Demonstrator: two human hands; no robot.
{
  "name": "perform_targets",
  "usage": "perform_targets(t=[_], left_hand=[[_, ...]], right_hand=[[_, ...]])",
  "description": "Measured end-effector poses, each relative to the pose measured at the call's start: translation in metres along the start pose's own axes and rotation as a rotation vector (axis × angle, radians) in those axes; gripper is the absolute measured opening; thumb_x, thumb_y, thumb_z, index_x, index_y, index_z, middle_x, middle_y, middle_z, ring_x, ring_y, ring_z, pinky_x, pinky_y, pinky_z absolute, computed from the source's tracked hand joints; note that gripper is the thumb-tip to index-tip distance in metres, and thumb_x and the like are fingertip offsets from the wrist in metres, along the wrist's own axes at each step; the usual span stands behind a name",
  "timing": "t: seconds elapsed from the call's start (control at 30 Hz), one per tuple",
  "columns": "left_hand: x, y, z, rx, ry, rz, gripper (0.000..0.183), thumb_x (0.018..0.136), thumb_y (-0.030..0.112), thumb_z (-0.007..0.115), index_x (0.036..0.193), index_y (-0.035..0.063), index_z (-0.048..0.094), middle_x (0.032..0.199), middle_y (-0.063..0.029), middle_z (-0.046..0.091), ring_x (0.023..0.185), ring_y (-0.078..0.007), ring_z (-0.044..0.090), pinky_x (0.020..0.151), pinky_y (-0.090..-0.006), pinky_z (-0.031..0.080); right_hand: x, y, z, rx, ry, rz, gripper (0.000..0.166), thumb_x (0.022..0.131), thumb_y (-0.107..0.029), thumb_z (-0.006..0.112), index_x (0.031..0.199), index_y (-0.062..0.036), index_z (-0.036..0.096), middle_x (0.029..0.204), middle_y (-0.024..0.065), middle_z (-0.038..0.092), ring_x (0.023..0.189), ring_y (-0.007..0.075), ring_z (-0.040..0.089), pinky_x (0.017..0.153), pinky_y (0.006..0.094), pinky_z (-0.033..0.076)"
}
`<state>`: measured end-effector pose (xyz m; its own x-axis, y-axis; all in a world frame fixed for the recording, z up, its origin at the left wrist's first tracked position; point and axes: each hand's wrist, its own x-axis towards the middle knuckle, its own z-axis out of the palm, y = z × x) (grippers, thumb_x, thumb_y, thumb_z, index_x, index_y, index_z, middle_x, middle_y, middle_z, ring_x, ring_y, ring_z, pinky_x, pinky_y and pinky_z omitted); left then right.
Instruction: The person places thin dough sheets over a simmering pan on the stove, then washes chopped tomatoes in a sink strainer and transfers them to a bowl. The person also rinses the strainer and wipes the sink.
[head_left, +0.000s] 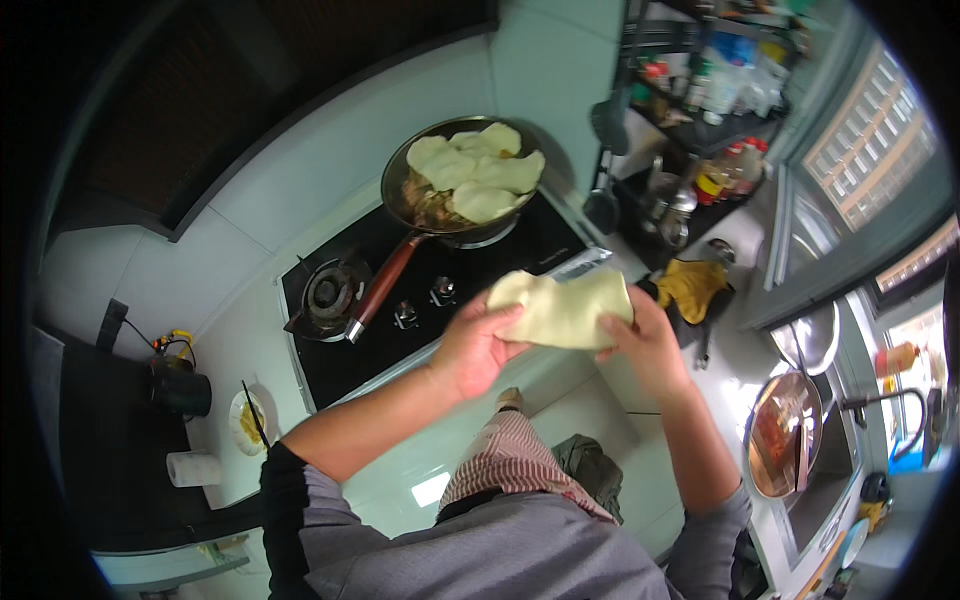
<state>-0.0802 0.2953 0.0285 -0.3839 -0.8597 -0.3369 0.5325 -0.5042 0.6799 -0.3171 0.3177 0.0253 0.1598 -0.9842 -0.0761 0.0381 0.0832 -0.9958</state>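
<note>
Between my two hands a flat, pale piece of dough (562, 311) is stretched out in front of the hob. My left hand (476, 349) pinches its left end, thumb on top. Its right end is gripped by my right hand (645, 341), also with the thumb over it. Beyond them, a frying pan (401, 217) with a reddish-brown handle rests on the right burner of the black gas hob (360, 379). Several flat dough pieces (480, 169) overlap in the pan, over browned food (431, 206) that shows at its lower left.
The left burner (328, 294) holds no pan. On the left counter are a plate of yellow food (247, 424) with chopsticks and a paper roll (193, 469). A yellow cloth (694, 289) lies on the right counter, near a glass lid (784, 435) by the sink and a bottle rack (705, 135).
</note>
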Motion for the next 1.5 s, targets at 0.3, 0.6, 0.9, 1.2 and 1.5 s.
perform_targets(t=[0.3, 0.6, 0.9, 1.2, 1.5], left_hand=[[0.095, 0.166, -0.111, 0.932, 0.236, 0.499, 0.052, 0.087, -0.002, 0.064, 0.135, 0.0101, 0.047, 0.098, -0.0073, 0.067, 0.082, -0.0123, 0.063, 0.072, -0.0253, 0.052], [0.141, 0.17, -0.143, 1.434, 0.415, 0.316, 0.031, 0.084, 0.011, 0.066, 0.114, 0.0077, 0.068, 0.087, -0.0179, 0.067, 0.067, -0.0234, 0.063, 0.067, -0.0329, 0.051], [0.145, 0.156, -0.139, 1.318, 0.409, 0.124, 0.043, 0.087, 0.007, 0.065, 0.129, 0.0072, 0.06, 0.083, -0.012, 0.069, 0.071, -0.0132, 0.064, 0.069, -0.0295, 0.052], [0.139, 0.158, -0.137, 1.74, 0.429, 0.342, 0.032, 0.08, 0.004, 0.068, 0.111, 0.0088, 0.069, 0.091, -0.0124, 0.068, 0.086, -0.0322, 0.063, 0.082, -0.0407, 0.051], [0.143, 0.165, -0.14, 1.952, 0.347, 0.505, 0.011, 0.078, 0.016, 0.072, 0.089, 0.0118, 0.073, 0.091, -0.0038, 0.061, 0.094, -0.0261, 0.058, 0.087, -0.0389, 0.047]], right_hand=[[0.292, -0.02, 0.09, -0.548, -0.305, -0.173, 0.042, 0.089, -0.015, 0.061, 0.127, -0.0006, 0.053, 0.093, 0.0097, 0.063, 0.06, 0.0144, 0.059, 0.058, 0.0294, 0.049], [0.406, 0.032, 0.137, -0.917, -0.593, -0.209, 0.036, 0.088, -0.016, 0.065, 0.122, -0.0083, 0.059, 0.116, 0.0172, 0.065, 0.105, 0.0327, 0.062, 0.09, 0.0399, 0.048], [0.444, 0.063, 0.146, -0.877, -0.806, -0.276, 0.041, 0.085, -0.014, 0.069, 0.124, -0.0111, 0.059, 0.117, 0.0188, 0.063, 0.109, 0.0336, 0.06, 0.091, 0.041, 0.048], [0.439, 0.071, 0.148, -0.891, -0.719, -0.365, 0.033, 0.084, -0.01, 0.068, 0.114, -0.0066, 0.056, 0.11, 0.0188, 0.062, 0.107, 0.0369, 0.058, 0.091, 0.0432, 0.047], [0.436, 0.077, 0.147, -0.906, -0.679, -0.449, 0.029, 0.082, -0.008, 0.069, 0.109, -0.0075, 0.06, 0.108, 0.016, 0.061, 0.104, 0.0344, 0.058, 0.089, 0.0423, 0.047]])
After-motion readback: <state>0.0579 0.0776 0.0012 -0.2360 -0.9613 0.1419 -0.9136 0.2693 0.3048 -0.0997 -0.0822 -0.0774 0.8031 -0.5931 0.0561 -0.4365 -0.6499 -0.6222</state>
